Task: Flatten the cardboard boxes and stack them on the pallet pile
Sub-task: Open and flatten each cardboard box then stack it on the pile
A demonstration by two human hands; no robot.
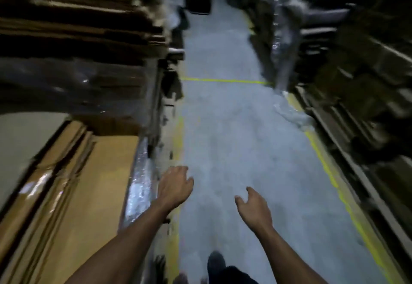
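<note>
A pile of flattened brown cardboard (93, 185) lies at the lower left, its near side wrapped in shiny plastic film (139, 185). A taller stack of flattened cardboard (73, 23) rises behind it at the upper left. My left hand (176, 185) hangs over the floor just right of the wrapped pile, fingers loosely curled, holding nothing. My right hand (254, 205) is out over the aisle floor, fingers relaxed and empty. The whole frame is motion-blurred.
A grey aisle floor (225, 127) with yellow lines (327, 172) runs ahead between the stacks. Dark racks (356, 105) with wrapped goods line the right side. Loose plastic film (292, 112) lies at the rack's foot. A dark shoe (215, 263) shows at the bottom.
</note>
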